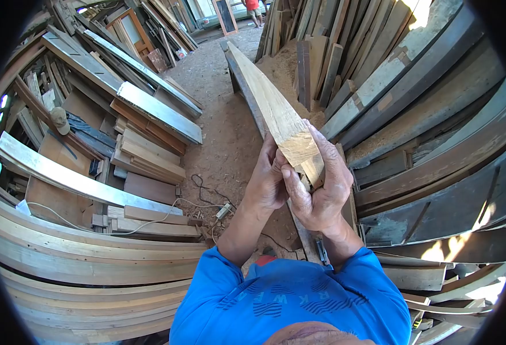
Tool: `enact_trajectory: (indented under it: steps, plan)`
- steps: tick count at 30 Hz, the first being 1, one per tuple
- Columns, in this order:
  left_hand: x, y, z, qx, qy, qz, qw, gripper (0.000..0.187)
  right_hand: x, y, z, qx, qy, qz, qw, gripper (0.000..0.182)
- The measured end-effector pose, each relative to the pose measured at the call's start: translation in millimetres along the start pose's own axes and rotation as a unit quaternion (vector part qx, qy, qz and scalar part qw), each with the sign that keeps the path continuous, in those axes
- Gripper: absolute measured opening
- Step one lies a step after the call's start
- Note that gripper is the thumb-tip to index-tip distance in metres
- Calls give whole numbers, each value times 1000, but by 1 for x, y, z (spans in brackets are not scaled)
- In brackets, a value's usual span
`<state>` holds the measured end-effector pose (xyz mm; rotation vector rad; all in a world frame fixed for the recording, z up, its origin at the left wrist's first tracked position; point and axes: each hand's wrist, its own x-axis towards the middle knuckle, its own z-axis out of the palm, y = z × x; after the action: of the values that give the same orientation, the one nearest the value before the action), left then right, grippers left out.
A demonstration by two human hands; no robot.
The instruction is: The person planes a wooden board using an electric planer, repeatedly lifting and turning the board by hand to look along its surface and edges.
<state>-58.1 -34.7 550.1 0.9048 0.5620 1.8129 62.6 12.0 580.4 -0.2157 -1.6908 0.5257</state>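
A long, pale wooden beam [276, 112] stretches away from me, its near end raised close to my chest. My left hand [269, 178] grips this end from the left side, fingers curled against it. On the right, my right hand [322, 181] wraps the same end, with the thumb low and the fingers along the side. The beam's cut end face [302, 148] shows rough grain between both hands. Beneath the beam runs a narrow dark bench plank [247, 95]. Part of the beam's underside is hidden by my hands.
Stacked boards [149, 155] line the left side, and long planks [425, 109] lean along the right. A white cord with a power strip [223, 211] lies on the dusty floor [221, 126]. Far ahead, a person [253, 8] in red stands near a doorway.
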Motion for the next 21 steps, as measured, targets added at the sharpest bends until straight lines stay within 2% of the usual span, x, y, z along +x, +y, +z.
enact_trajectory:
  steps: [2,3,6,10,13,15,16,18,20,21]
  plan:
    - [-3,-2,1,-3,28,5,1000,83,4,1,-5,-15,-26,-29,999,64]
    - [-3,0,1,-81,0,1,997,85,8,3,-9,-22,-39,-42,998,64]
    - [1,10,2,-274,-73,-24,959,97,24,14,-29,-28,-187,-121,975,65]
    - [-15,2,6,-339,-75,-17,937,107,25,7,-38,-44,-307,-163,937,48]
    - [-25,-13,9,-275,-20,20,961,112,24,-1,-44,-29,-327,-181,927,48]
    - [-25,-15,25,-388,-111,63,913,113,26,-8,-45,3,-292,-204,934,45]
    - [-23,-13,37,-398,-139,80,903,114,29,-11,-48,19,-286,-216,933,43]
    - [-29,-15,43,-425,-113,94,893,115,32,-15,-54,33,-264,-244,933,38]
    - [-42,-13,37,-454,-11,88,887,116,41,-20,-57,5,-240,-253,937,39]
    - [-34,-8,30,-371,16,74,926,117,41,-20,-56,12,-211,-239,948,41]
